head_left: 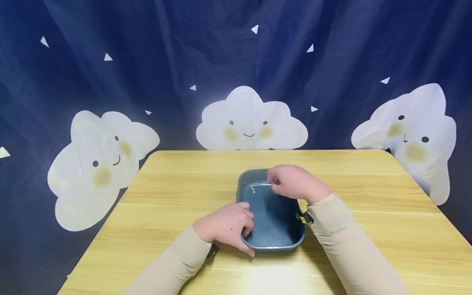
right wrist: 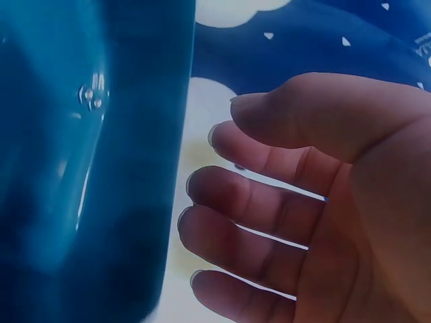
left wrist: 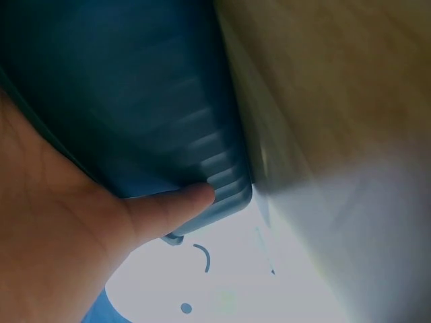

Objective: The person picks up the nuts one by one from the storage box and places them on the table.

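A dark teal plastic bin (head_left: 273, 217) with rounded corners stands open side up around the middle of the table. My left hand (head_left: 229, 224) grips its left wall by the near corner, the fingers bent over the rim. In the left wrist view the thumb (left wrist: 168, 210) presses the bin's ribbed outer wall (left wrist: 215, 161). My right hand (head_left: 296, 182) is at the far right corner of the bin. Its loosely bent fingers (right wrist: 222, 232) hold nothing and look apart from the bin's rim (right wrist: 176, 168) in the right wrist view.
Small shiny spots (head_left: 252, 188) show inside the bin; whether they are reflections or tiny objects I cannot tell. The wood-grain table (head_left: 177, 184) ends at the back against a dark blue curtain (head_left: 177, 49) printed with clouds.
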Demonstrator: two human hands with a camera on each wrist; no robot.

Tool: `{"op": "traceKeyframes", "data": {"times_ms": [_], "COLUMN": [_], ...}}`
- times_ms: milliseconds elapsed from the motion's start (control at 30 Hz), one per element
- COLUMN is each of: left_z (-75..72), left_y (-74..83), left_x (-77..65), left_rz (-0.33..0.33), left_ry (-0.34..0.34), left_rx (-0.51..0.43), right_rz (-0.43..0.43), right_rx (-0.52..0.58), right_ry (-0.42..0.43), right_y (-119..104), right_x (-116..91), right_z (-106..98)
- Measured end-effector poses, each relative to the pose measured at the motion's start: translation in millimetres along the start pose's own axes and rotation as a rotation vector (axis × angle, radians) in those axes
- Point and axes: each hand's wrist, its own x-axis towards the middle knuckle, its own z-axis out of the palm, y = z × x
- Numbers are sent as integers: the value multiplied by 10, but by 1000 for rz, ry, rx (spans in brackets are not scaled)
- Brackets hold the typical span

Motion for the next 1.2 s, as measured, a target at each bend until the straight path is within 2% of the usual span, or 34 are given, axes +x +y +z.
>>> {"op": "traceKeyframes", "data": {"times_ms": [267, 533, 900, 1200], "left_z": [8, -12, -16, -9], "left_y": [-14, 1, 16, 9], "left_x": [-5, 3, 14, 6], "left_rz": [-6, -8, -3, -5], "left_ry": [-5, -10, -10, -13], "left_rx": [-5, -6, 21, 29], "right_rz": [-24, -17, -47, -74], "right_rx": [-14, -22, -60, -61], "right_ry": [-67, -116, -105, -134], "right_y": [-138, -165, -89, -114], "right_x": [217, 349, 474, 501], "right_z": [84, 176, 423, 513]}}
